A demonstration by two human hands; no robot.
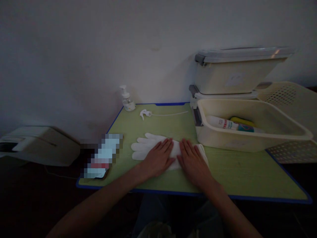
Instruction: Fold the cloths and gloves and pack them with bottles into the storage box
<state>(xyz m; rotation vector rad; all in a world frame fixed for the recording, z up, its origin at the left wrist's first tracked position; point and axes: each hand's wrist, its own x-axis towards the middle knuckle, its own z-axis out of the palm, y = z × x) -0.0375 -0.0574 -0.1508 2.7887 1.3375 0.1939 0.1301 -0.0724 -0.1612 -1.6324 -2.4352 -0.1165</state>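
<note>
A white glove [145, 147] lies flat on the green table [235, 172], its fingers pointing left. My left hand [158, 157] rests palm down on the glove's middle, fingers stretched out. My right hand [192, 160] lies flat on the cuff end beside it, fingers also extended. Neither hand grips anything; both press on the glove.
A cream tub [250, 140] at the right holds bottles [229, 124]. Lidded boxes [235, 71] are stacked behind it, with a perforated basket [287, 96] beyond. A pump bottle [127, 99] and spray head with tube [146, 114] sit near the wall. A blurred object [102, 160] lies at the left edge.
</note>
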